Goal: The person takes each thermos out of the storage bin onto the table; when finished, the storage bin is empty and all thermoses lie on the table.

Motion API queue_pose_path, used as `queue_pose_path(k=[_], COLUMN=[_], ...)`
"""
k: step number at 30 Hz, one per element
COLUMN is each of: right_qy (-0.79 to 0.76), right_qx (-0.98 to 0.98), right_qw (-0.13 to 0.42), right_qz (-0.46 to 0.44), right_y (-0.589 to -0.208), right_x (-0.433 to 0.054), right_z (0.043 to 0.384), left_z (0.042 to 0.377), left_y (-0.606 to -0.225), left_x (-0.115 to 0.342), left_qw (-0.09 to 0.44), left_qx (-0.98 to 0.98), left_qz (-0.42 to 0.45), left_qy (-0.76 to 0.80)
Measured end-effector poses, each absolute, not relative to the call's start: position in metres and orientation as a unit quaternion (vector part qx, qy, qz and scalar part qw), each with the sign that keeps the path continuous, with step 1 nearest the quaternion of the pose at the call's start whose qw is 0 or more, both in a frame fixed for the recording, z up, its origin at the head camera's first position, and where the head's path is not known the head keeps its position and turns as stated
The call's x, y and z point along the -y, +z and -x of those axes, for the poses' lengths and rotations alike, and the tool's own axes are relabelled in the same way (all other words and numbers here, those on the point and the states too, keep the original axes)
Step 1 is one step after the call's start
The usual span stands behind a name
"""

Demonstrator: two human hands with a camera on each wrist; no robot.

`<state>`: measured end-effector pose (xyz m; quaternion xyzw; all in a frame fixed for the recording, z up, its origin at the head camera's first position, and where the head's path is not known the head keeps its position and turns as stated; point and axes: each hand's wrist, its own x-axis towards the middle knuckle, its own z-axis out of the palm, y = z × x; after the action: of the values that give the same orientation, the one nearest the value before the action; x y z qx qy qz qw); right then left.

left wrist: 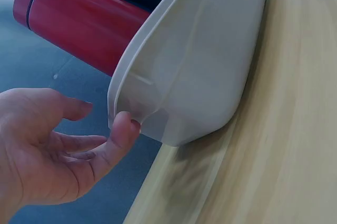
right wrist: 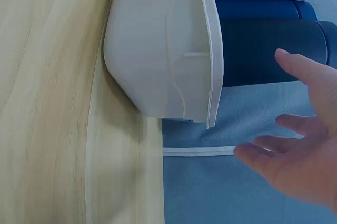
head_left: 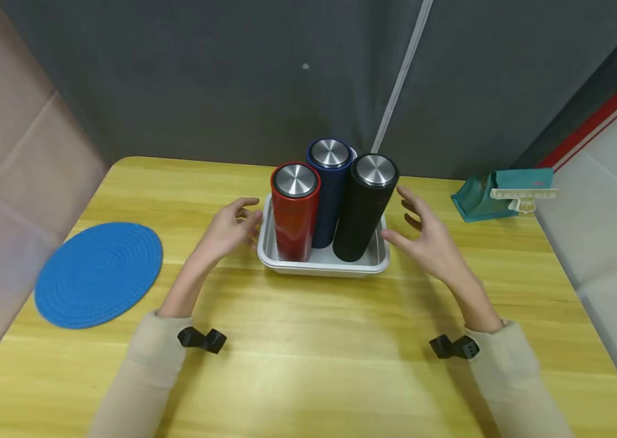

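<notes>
I log left hand (head_left: 230,227), right hand (head_left: 427,236), empty, fingers relaxed, flanking one tray (head_left: 321,269); inside, three: red flask (head_left: 295,228), blue flask (head_left: 331,198), black flask (head_left: 365,210).

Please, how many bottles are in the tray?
3: the red bottle at the left of the tray, the blue bottle farther back in the middle, and the black bottle at the right. No other is visible.

The table (head_left: 308,353) was yellowish wood with a streaky grain and a rounded far left corner. A pale tray (head_left: 321,271) sat on it, near the middle of the far edge. A round blue mat (head_left: 99,275) with a ringed surface lay flat by the left edge, and a teal bag (head_left: 476,196) sat near the far right corner.
</notes>
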<state>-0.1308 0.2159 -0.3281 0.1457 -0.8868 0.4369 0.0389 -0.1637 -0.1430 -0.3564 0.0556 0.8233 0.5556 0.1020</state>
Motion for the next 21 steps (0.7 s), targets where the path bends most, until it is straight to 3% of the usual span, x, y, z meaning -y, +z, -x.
queue_pose_path(k=[21], right_qy=[0.54], right_qx=[0.83], right_qw=[0.047], right_qz=[-0.134], right_y=[-0.329], right_x=[-0.183], right_z=[0.139], left_z=[0.161], left_y=[-0.367], left_x=[0.144], left_qw=[0.137], left_qx=[-0.748], left_qz=[-0.014], left_qy=[0.649])
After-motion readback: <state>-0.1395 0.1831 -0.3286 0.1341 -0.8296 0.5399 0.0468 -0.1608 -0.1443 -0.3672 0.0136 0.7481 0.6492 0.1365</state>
